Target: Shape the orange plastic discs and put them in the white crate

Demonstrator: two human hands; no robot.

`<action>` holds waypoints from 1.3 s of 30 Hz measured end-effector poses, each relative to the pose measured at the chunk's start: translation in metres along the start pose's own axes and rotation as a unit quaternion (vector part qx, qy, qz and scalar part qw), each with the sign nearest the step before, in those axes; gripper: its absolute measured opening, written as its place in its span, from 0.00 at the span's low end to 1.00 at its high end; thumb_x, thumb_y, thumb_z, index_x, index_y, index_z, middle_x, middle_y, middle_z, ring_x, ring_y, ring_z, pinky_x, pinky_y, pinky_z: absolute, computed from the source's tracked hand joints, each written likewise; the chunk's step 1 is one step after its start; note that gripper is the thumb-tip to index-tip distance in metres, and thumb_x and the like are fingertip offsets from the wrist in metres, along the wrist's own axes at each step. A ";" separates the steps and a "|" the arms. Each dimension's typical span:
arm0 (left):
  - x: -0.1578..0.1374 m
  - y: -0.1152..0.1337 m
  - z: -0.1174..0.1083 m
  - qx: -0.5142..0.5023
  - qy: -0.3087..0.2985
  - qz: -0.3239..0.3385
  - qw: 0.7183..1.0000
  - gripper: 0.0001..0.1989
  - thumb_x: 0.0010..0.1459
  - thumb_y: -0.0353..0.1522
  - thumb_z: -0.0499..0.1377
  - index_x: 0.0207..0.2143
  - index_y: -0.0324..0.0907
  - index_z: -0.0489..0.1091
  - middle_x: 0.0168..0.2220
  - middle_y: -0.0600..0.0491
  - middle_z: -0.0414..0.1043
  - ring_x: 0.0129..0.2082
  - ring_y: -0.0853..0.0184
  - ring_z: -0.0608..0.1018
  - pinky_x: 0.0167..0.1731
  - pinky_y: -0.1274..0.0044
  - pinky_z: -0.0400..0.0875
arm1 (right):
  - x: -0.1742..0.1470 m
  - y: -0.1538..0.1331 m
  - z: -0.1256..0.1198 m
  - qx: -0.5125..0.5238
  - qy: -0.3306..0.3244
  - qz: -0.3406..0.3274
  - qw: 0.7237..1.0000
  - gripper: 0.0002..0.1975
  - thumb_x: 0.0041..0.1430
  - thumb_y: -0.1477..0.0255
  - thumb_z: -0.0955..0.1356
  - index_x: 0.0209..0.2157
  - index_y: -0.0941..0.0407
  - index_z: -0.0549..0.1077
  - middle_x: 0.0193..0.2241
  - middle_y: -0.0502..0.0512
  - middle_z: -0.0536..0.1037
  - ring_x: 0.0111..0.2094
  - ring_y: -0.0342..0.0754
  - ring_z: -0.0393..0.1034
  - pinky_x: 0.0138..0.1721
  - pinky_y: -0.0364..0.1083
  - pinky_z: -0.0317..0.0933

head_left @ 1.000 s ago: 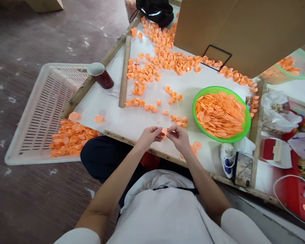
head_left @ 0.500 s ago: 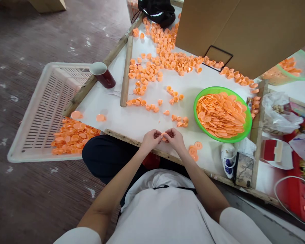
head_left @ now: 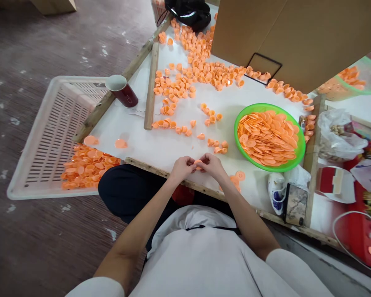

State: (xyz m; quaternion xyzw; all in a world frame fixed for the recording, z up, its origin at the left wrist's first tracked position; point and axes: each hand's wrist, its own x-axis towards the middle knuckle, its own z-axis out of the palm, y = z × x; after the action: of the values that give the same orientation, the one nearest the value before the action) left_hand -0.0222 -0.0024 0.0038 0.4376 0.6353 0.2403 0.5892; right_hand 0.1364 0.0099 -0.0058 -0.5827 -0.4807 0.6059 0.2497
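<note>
Between my two hands, just above the table's front edge, is a small orange plastic piece [head_left: 198,163]. My left hand [head_left: 183,168] pinches it from the left and my right hand [head_left: 212,166] from the right; the fingers hide most of its shape. Beyond the hands lie a few orange plastic cups [head_left: 217,145]. Several flat orange discs [head_left: 235,180] rest by my right forearm, which partly covers them. To the right stands a green bowl [head_left: 238,144] heaped with orange discs [head_left: 267,136].
A white plastic basket [head_left: 37,161] with orange pieces stands at left. A dark red mug [head_left: 127,95] and wooden strip [head_left: 151,88] are on the table. Many orange cups [head_left: 200,68] spread before a cardboard box [head_left: 290,39]. A phone [head_left: 296,205] leans near the right edge.
The whole view has shifted very slightly. Both hands stay together on the orange piece, with the fingers a little changed in position and more of the piece showing.
</note>
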 end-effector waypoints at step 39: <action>-0.002 0.011 0.000 0.015 -0.094 -0.115 0.989 0.11 0.51 0.33 0.65 0.26 0.40 0.65 0.18 0.53 0.73 0.23 0.63 0.79 0.24 0.75 0.75 | -0.011 0.014 -0.012 -0.066 -0.092 -0.041 0.993 0.09 0.43 0.74 0.71 0.30 0.56 0.72 0.29 0.48 0.76 0.30 0.44 0.70 0.32 0.44 0.66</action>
State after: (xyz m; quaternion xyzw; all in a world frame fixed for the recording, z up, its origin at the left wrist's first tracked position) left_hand -0.0191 0.0017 0.0135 0.3909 0.6268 0.1189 0.6635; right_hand 0.1538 -0.0022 -0.0113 -0.5197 -0.5636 0.6131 0.1905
